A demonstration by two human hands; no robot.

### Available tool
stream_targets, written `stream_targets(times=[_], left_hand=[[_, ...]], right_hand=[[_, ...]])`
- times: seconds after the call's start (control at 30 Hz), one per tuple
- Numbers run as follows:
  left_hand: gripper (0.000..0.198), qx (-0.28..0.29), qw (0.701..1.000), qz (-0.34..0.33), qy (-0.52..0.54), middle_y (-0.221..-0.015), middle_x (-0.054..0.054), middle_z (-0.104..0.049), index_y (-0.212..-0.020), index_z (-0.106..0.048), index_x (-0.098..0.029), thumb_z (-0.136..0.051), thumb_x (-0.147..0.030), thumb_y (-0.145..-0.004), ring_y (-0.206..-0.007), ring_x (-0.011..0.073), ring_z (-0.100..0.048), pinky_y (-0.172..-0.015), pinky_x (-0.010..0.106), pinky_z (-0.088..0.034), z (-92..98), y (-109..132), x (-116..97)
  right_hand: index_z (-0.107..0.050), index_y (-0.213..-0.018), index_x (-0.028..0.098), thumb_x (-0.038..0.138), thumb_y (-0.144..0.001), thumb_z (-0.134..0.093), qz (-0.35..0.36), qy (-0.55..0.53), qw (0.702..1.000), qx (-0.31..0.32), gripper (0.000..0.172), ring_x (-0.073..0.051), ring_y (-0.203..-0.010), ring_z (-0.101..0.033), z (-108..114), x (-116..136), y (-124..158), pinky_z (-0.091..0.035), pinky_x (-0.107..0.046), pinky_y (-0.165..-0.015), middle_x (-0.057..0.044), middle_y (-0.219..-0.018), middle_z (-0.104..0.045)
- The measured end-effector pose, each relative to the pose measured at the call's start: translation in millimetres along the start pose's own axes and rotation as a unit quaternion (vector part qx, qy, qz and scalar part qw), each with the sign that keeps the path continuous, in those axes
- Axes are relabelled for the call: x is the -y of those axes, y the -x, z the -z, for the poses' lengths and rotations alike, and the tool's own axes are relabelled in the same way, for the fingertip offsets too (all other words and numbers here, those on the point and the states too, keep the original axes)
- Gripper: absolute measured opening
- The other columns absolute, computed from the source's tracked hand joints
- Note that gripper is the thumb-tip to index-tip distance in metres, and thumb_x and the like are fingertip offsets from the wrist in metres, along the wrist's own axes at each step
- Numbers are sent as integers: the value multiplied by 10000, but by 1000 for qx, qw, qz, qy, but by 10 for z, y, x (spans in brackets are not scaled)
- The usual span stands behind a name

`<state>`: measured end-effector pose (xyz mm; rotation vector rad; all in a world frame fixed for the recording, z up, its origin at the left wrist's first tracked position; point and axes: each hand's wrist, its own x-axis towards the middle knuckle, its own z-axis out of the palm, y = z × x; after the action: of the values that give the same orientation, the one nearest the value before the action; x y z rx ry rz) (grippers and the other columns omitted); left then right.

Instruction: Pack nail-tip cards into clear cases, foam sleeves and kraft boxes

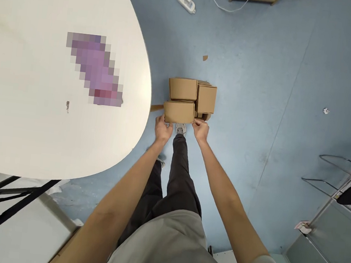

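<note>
Small brown cardboard boxes stand grouped low in front of my feet. The nearest cardboard box [179, 112] has my hands at its two front corners. My left hand [163, 130] grips the left corner, its fingertips partly hidden by the box and its thumb toward the front. At the right corner my right hand [201, 131] pinches the lower edge between thumb and fingers. Just behind is a second cardboard box [183, 89], and a third cardboard box [206, 99] stands to the right. More cardboard shows beneath and behind them.
A white round-edged table [123, 142] fills the left side, with a blurred-out purple thing [94, 67] on it. A power strip [186, 2] and cable lie on the blue floor [252, 72]. Metal hangers [324, 182] jut in at right. My shoe [181, 128] is close to the boxes.
</note>
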<state>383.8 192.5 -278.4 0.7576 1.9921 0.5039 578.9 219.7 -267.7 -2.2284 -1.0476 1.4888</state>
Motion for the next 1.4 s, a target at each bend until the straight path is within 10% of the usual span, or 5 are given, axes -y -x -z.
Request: stream_targets(times=[0.57, 0.83, 1.1, 1.4], left_hand=[[475, 48, 997, 26, -53, -1385, 144, -642, -1361, -692, -215, -667, -88, -904, -1369, 295, -658, -1257, 408, -482, -239, -357, 138], [786, 156, 986, 5, -57, -1732, 240, -506, -1659, -494, -93, -678, -144, -897, -1669, 385, -418, -1413, 510, -294, -97, 103, -103], [606, 284, 951, -110, -45, -1641, 190, -634, -1585, -620, -153, -645, -279, -992, -1519, 342, -623, -1320, 493, -465, 931, 1283, -336], [526, 223, 959, -144, 96, -1591, 125, -691, -1491, -704, -236, -640, -424, -1004, -1476, 332, -662, -1195, 463, -585, 3046, 1927, 234]], right_hand=[[-891, -993, 206, 234, -924, -710, 10, -39, 997, -66, 196, -262, -1128, -793, -232, -439, -348, -607, -430, -1120, -82, -1161, -859], [-843, -1167, 117, 320, -919, -750, -60, -15, 992, -109, 334, -302, -1004, -825, -108, -269, 244, -621, -454, -1043, -159, -1013, -860], [-821, -1152, 119, 528, -886, -726, 3, -22, 989, -145, 497, -321, -1051, -817, 21, 230, 1483, -617, -478, -1050, -213, -1191, -849], [-793, -1259, 84, 677, -842, -710, 159, -122, 964, -176, 729, -336, -1173, -787, -760, 1116, 2903, -617, -487, -1086, -256, -1281, -807]])
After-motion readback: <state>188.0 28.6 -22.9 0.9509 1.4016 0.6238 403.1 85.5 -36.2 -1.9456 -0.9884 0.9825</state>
